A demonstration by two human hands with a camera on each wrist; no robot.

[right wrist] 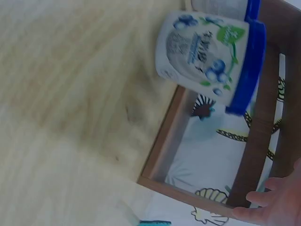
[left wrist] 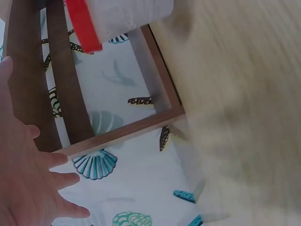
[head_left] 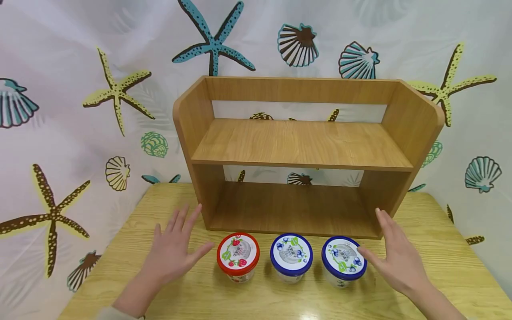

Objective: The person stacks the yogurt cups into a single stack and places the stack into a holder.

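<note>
Left hand (head_left: 172,255) and right hand (head_left: 402,262) are held nearest the camera, well apart, fingers straight; those of the left are spread. Between them, a red-lidded strawberry tub (head_left: 238,253), a middle blueberry tub (head_left: 291,255) and a right blueberry tub (head_left: 344,259) are lined up, upright, lids on, small gaps left between them; both blueberry ones are blue-lidded. Strawberry tub's lid is pointed at by the left thumb (head_left: 201,253), just beside it. Lid edge of the right blueberry tub is overlapped by the right thumb (head_left: 372,257) in the head view; whether it is touched cannot be told. Tubs are stood on a light wood-grain counter (head_left: 272,300), close in front of a wooden two-tier shelf (head_left: 302,144). Shelf's left side is overlapped by left fingertips in the head view; contact unclear. White curtain (head_left: 64,146), printed with starfish and seashells, is hung behind. Light sleeve (head_left: 115,314) is seen at the left wrist. In the left wrist view, the strawberry tub is cut off by the top edge.
</note>
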